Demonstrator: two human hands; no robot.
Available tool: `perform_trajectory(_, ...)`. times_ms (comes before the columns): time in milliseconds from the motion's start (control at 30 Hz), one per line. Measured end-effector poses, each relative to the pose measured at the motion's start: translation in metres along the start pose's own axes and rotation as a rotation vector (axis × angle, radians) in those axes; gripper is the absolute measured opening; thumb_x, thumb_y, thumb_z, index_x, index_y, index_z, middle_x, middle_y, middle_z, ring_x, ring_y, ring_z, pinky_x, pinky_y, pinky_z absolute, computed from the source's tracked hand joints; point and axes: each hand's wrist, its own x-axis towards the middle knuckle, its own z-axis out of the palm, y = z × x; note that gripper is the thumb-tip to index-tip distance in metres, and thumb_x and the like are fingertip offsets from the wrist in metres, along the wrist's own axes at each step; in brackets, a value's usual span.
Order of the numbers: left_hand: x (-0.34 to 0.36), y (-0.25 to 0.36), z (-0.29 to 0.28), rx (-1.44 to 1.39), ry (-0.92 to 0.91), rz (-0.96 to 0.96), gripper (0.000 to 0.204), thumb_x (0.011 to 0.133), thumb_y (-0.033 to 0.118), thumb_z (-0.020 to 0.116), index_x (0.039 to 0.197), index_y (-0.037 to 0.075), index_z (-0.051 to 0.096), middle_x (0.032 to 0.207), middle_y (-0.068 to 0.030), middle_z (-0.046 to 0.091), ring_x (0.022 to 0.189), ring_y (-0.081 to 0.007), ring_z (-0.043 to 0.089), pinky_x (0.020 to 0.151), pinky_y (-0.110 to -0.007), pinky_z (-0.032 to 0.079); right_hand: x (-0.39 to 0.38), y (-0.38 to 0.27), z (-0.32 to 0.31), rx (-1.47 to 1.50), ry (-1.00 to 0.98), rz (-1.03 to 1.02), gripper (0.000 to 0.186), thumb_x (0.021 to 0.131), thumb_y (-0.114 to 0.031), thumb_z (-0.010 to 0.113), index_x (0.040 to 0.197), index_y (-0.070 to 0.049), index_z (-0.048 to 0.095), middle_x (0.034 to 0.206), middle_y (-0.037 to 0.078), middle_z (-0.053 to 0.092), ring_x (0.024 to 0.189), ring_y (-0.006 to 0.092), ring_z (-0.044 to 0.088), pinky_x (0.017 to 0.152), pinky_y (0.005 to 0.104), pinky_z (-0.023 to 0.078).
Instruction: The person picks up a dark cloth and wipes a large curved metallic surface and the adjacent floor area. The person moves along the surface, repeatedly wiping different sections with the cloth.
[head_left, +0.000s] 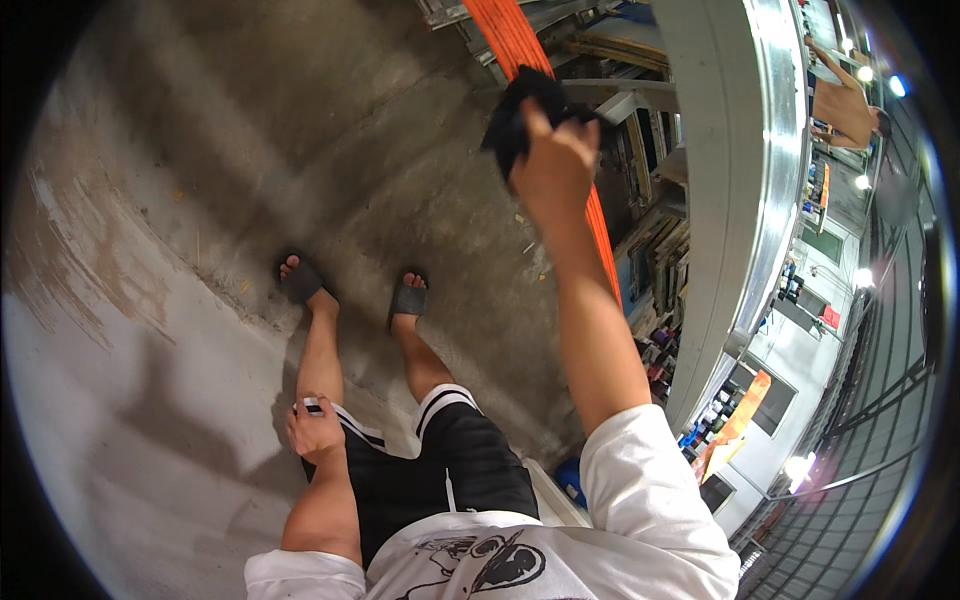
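Looking down from head height, a standing person's own body is seen, feet on a bare concrete floor (180, 200).

At the far left, the floor is marked by pale worn patches. Next, the left hand (316, 430) is held low beside the left thigh, against the edge of black shorts (440, 480) trimmed with white stripes. Its fingers are curled in around a small black-and-white object (312, 406), which is seen just above the knuckles; what kind of object it is cannot be told. Beyond the fingers, further down the leg, the left foot is seen in a dark slide sandal (300, 282), and the right foot in a matching sandal (408, 298) just to its right.

Further right, the right arm is raised and stretched out ahead, a white sleeve (650, 480) seen at the shoulder. The right hand (552, 165) is closed in a grip on a black cloth (520, 115), with the fingers wrapped into its folds and the thumb lying up along it. The cloth is bunched above and to the left of the fingers and is pressed against a long orange beam (505, 35), which runs from beyond the fingertips back past the wrist.

Right of the beam, racks of stored material are seen, then a broad grey column (720, 150). At the far right, bright lights and another person, in the distance, are seen.
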Motion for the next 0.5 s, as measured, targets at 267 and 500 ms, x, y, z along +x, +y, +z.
perform_trajectory(267,-0.001,-0.004,0.001,-0.009,-0.014,-0.030,0.053,0.092,0.050,0.058,0.128,0.013,0.070,0.131,-0.0169,0.064,0.117,-0.0394,0.062,0.099,-0.051,0.051,-0.099,-0.040,-0.041,0.965,-0.163,-0.116,0.078,0.072,0.007,0.062,0.147,-0.015,0.056,0.150,0.016,0.055,0.142,0.0356,0.047,0.119,0.0423,0.036)
perform_trajectory(500,-0.001,0.007,-0.008,-0.010,-0.048,-0.030,0.053,0.092,0.050,0.058,0.125,0.011,0.072,0.131,-0.0163,0.064,0.118,-0.0380,0.062,0.101,-0.047,0.050,0.063,0.018,-0.023,-0.013,0.015,0.241,0.071,0.087,-0.041,0.075,0.152,-0.028,0.049,0.134,0.025,0.060,0.133,0.0402,0.053,0.113,0.0479,0.037)
